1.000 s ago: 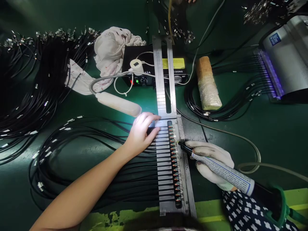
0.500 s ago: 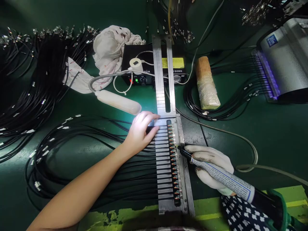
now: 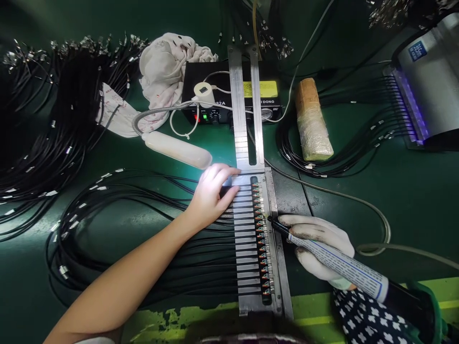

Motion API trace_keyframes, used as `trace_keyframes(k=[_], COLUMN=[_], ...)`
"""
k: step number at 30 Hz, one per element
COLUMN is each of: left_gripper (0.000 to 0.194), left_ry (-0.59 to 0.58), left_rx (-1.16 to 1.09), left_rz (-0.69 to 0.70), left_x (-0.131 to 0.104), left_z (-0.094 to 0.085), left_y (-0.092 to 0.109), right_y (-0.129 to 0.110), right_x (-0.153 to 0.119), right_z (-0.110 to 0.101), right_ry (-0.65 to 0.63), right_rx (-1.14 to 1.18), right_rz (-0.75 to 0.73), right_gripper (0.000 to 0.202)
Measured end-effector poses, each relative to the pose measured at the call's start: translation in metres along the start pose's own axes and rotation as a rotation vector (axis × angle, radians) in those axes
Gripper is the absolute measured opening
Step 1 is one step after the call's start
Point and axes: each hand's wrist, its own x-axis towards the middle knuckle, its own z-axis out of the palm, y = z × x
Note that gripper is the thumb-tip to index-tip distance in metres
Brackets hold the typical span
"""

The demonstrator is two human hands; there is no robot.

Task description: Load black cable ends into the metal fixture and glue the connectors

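Work in the head view, which is the only view here, seems to be in its middle part. The silver slotted metal plate [image 3: 248, 302] lies on the dark green desk [image 3: 344, 172], directly in front of the person, and thin black cables [image 3: 73, 258] are already laid across it in its slots. Their small silver connectors with orange parts [image 3: 263, 242] stand in one row along the right side of the plate, so this laying-in looks finished, in my judgement.

The left hand [image 3: 211, 191] is bare; it rests at the upper left part of the plate, with thumb and fingers apart, and nothing pinched is visible. The right hand [image 3: 333, 239], in a stained white glove, is closed around a long black tube with white printed label [image 3: 342, 268], holding it like a pen. The dark tip is just beside the upper half of the row; whether it touches the metal, I cannot tell. The connectors are too small to show which are treated, therefore I cannot count what is left.

Farther to the right, another bundle of black cables [image 3: 294, 160] leads to the silver machine with violet light [image 3: 430, 76], apparently a batch at a different stage. At the left, one big heap of black cables with shiny ends [image 3: 77, 86] lies apart from the plate.
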Motion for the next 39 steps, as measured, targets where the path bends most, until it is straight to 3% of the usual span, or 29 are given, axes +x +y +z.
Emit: trace_keyframes(k=[39], left_gripper=[0.027], left_ry=[0.006], left_rx=[-0.009], left_rz=[0.004], left_x=[0.0004], left_z=[0.0003], left_y=[-0.0004], right_y=[-0.0038], right_x=[0.0032], right_z=[0.0006], right_ry=[0.043], right_rx=[-0.014], right_rz=[0.03], right_gripper=[0.022])
